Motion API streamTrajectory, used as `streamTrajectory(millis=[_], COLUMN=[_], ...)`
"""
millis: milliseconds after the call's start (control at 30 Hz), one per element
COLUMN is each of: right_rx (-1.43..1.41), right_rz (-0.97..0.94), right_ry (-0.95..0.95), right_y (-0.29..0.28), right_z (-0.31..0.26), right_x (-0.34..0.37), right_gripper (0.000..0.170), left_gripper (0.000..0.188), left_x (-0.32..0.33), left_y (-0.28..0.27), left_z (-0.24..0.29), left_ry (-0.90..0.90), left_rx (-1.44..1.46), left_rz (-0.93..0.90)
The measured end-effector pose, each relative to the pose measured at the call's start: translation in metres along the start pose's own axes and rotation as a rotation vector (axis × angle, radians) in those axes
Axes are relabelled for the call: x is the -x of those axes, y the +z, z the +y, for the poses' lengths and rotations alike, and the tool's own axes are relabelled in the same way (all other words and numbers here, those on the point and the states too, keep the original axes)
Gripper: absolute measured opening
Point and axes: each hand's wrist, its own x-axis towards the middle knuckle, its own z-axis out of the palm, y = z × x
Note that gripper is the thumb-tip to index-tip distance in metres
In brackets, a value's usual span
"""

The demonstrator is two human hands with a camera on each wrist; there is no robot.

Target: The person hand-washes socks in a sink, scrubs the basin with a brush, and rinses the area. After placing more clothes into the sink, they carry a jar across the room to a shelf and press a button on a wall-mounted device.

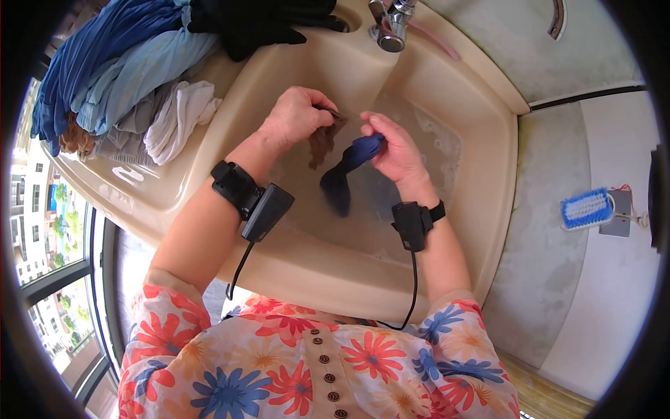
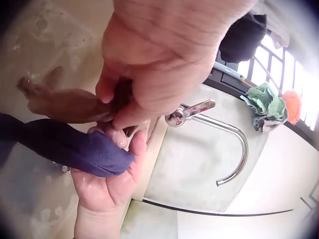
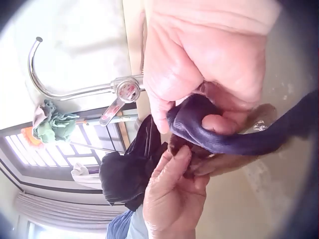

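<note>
Above cloudy water in a beige sink, my left hand pinches a wet brown sock by its upper end. Thin brown cloth dangles from those fingers in the left wrist view. Close beside it, my right hand holds a navy blue sock near one end, its fingers curled round the cloth. The navy sock's other end droops to the water. In the right wrist view, the navy sock crosses in front of the brown sock.
A chrome faucet stands at the sink's back edge. To the left lie blue clothes, a white cloth and a black garment. A blue-and-white brush is at the right. Dark cables hang from both wrist cameras.
</note>
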Motion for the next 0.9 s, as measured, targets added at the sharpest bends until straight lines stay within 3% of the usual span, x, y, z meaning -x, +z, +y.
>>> streamTrajectory(millis=[67, 133, 167, 200, 267, 400, 500, 533, 600, 633, 700, 733, 800, 900], right_rx=[0.012, 0.16, 0.448, 0.447, 1.423, 1.579, 1.788, 1.785, 1.467, 1.464, 0.821, 0.824, 0.325, 0.214], right_rz=[0.032, 0.194, 0.359, 0.362, 0.498, 0.065, -0.023, -0.023, -0.042, -0.042, 0.069, 0.069, -0.048, -0.139], right_ry=[-0.043, -0.089, -0.183, -0.187, -0.311, 0.107, 0.131, 0.131, 0.391, 0.39, 0.452, 0.455, 0.37, 0.295], right_y=[-0.007, -0.007, -0.018, -0.038, -0.071, -0.052, -0.052, -0.055, -0.062, -0.057, -0.05, -0.047, -0.041, -0.025], right_z=[-0.003, -0.008, -0.001, 0.01, 0.028, 0.077, 0.114, 0.115, 0.111, 0.101, 0.071, 0.057, 0.033, 0.01], right_x=[-0.003, -0.004, -0.011, -0.014, -0.02, 0.021, 0.034, 0.028, 0.011, 0.009, 0.011, 0.013, 0.018, 0.024], right_gripper=[0.019, 0.022, 0.03, 0.03, 0.041, 0.033, 0.031, 0.031, 0.036, 0.036, 0.033, 0.033, 0.026, 0.022], left_gripper=[0.018, 0.017, 0.017, 0.016, 0.015, 0.013, 0.014, 0.014, 0.014, 0.014, 0.013, 0.013, 0.013, 0.017], left_x=[-0.004, -0.007, -0.007, -0.008, -0.008, -0.007, -0.009, -0.009, -0.01, -0.009, -0.008, -0.007, -0.006, -0.006], left_y=[-0.005, -0.006, -0.006, -0.006, -0.007, -0.007, -0.007, -0.008, -0.009, -0.009, -0.008, -0.007, -0.007, -0.005], left_z=[-0.005, -0.008, -0.01, -0.011, -0.01, -0.008, -0.009, -0.009, -0.01, -0.009, -0.005, -0.004, -0.004, -0.006], left_ry=[0.001, 0.052, 0.054, 0.074, 0.093, 0.091, 0.103, 0.111, 0.09, 0.07, 0.062, 0.054, 0.005, -0.057], left_rx=[-0.056, -0.094, -0.095, -0.079, -0.062, 0.066, 0.113, 0.13, 0.172, 0.215, 0.165, 0.118, 0.126, 0.115], left_rz=[0.044, 0.083, 0.08, 0.111, 0.142, 0.117, 0.098, 0.089, 0.059, 0.03, 0.042, 0.056, 0.004, -0.125])
